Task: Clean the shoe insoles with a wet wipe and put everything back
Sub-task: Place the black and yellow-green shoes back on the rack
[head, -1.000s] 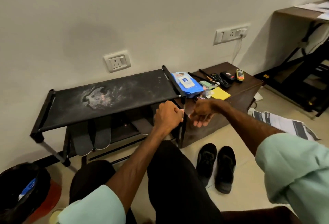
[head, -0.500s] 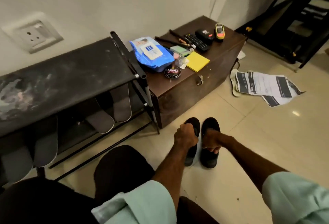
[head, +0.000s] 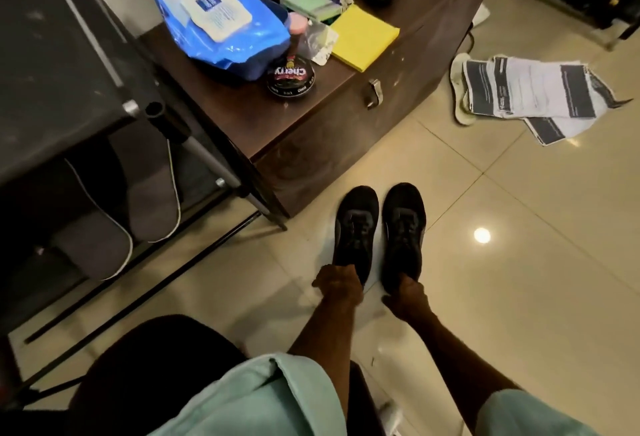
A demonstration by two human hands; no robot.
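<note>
As L/R hands [head: 341, 285] [head: 407, 297] grip shoes [head: 356, 227], insoles [head: 152, 200] racked

Bare floor [head: 519, 279] lies open to the right of the right grip [head: 406, 297]. Just ahead of both grips the shoes [head: 356, 224] fill the way, with the wooden counter [head: 329, 144] beyond them. The shoe rack [head: 62, 65] stands apart, left of the left grip [head: 337, 285].

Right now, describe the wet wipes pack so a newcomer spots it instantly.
Find the dark wooden chest beside the black shoe rack. The wipes pack lies on its top, at the rack end. It alone is a glossy blue pouch with a white flap.
</note>
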